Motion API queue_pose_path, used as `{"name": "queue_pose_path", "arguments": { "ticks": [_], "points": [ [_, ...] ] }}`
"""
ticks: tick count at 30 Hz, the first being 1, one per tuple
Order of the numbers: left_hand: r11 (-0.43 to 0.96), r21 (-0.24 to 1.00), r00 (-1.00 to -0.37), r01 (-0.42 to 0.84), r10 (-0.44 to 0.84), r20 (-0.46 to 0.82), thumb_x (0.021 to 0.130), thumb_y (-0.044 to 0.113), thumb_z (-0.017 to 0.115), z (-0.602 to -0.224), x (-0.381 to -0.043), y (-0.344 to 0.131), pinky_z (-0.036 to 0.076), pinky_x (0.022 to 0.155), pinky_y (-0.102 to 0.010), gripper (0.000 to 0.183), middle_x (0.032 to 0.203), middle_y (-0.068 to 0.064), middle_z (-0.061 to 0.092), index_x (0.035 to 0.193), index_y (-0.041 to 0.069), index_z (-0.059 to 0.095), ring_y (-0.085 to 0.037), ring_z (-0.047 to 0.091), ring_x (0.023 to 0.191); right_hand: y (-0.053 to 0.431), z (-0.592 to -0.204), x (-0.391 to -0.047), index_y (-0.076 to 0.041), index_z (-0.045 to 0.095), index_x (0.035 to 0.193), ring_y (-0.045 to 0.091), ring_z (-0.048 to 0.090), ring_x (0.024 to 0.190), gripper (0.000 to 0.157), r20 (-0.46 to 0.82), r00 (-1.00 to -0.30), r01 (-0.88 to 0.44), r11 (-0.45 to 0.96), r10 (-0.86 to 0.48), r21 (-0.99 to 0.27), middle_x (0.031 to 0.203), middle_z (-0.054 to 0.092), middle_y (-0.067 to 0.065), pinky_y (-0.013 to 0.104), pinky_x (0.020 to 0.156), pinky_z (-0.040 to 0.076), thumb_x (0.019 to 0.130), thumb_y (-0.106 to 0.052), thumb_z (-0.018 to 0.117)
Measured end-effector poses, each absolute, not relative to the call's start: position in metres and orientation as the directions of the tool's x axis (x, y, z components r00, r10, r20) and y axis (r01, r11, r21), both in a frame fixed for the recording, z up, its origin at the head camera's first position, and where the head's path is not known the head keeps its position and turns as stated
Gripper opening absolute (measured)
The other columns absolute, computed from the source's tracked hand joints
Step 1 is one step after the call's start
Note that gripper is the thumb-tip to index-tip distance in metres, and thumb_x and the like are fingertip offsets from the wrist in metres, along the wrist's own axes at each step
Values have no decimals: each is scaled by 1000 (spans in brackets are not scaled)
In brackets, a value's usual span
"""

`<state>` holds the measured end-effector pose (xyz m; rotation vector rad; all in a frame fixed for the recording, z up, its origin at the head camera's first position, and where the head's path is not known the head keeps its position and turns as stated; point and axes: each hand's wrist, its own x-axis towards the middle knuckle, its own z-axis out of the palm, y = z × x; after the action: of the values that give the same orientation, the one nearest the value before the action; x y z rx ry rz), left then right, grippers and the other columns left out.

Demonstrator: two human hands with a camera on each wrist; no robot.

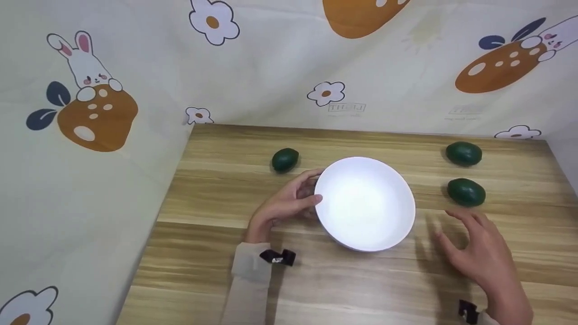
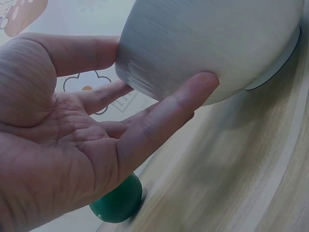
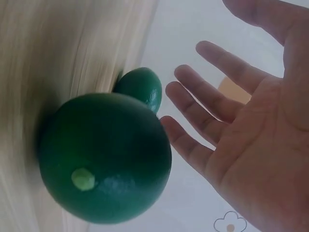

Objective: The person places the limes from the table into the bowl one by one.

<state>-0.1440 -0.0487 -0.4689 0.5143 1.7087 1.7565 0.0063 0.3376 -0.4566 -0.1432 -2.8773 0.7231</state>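
A white bowl [image 1: 365, 205] is held at its left side by my left hand [image 1: 289, 201], the thumb at the rim and the fingers against the outer wall. The left wrist view shows those fingers spread along the bowl's side [image 2: 193, 43]; whether its base touches the table I cannot tell. My right hand [image 1: 485, 253] holds nothing, fingers apart, just in front of a dark green avocado [image 1: 466, 192]. In the right wrist view this avocado [image 3: 106, 159], with a pale stem end, sits beside the open palm [image 3: 265, 140]. A second avocado [image 1: 464, 154] lies behind it.
Left of the bowl, near my left fingers, lies another avocado [image 1: 285, 160]. The wood-grain table [image 1: 216, 180] ends at a patterned cloth backdrop [image 1: 271, 67] behind and on the left. A black strap [image 1: 277, 257] is on the left sleeve.
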Motion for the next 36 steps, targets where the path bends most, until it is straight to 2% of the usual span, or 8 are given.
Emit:
{"name": "queue_pose_path", "arguments": {
  "ticks": [7, 18, 24, 29, 33, 36],
  "points": [
    [31, 986, -729, -165, 670, -143, 103, 10, 66, -468, -144, -49, 65, 88, -51, 69, 165, -17, 44, 165, 15, 34, -34, 56, 141, 343, -461, 12, -1, 65, 136, 59, 53, 125, 57, 84, -984, 103, 880, 160, -463, 139, 56, 37, 76, 99, 43, 90, -30, 83],
    [50, 981, -728, -189, 663, -174, 104, 11, 66, -466, -144, -48, 63, 92, -58, 70, 166, -18, 42, 165, 16, 33, -35, 57, 141, 359, -467, 17, 1, 61, 138, 61, 48, 128, 63, -24, -984, 169, 878, 178, -448, 144, 50, 40, 78, 102, 40, 90, -33, 83],
    [33, 982, -727, -186, 668, -160, 104, 10, 65, -466, -143, -49, 62, 91, -61, 69, 165, -17, 43, 165, 16, 33, -35, 58, 138, 366, -468, 19, 2, 55, 144, 64, 43, 132, 73, -144, -974, 221, 877, 175, -426, 149, 42, 42, 80, 107, 37, 91, -40, 82],
    [21, 981, -723, -193, 673, -157, 104, 9, 65, -470, -142, -50, 60, 93, -65, 68, 164, -17, 45, 164, 17, 35, -33, 60, 136, 371, -468, 24, 3, 51, 148, 65, 43, 132, 77, -222, -961, 245, 881, 165, -405, 149, 41, 43, 79, 108, 38, 90, -38, 82],
    [8, 982, -725, -186, 674, -143, 104, 9, 65, -470, -142, -49, 60, 94, -63, 68, 165, -16, 44, 164, 15, 34, -30, 55, 140, 375, -467, 27, 4, 49, 149, 64, 44, 132, 79, -242, -958, 245, 883, 156, -400, 148, 43, 42, 78, 108, 38, 90, -37, 82],
    [9, 984, -728, -179, 671, -139, 104, 9, 65, -470, -142, -49, 62, 94, -59, 68, 165, -15, 44, 164, 15, 34, -30, 53, 144, 378, -466, 27, 4, 46, 152, 65, 41, 132, 83, -281, -945, 271, 881, 167, -388, 149, 38, 44, 77, 108, 39, 91, -38, 81]
  ]
}}
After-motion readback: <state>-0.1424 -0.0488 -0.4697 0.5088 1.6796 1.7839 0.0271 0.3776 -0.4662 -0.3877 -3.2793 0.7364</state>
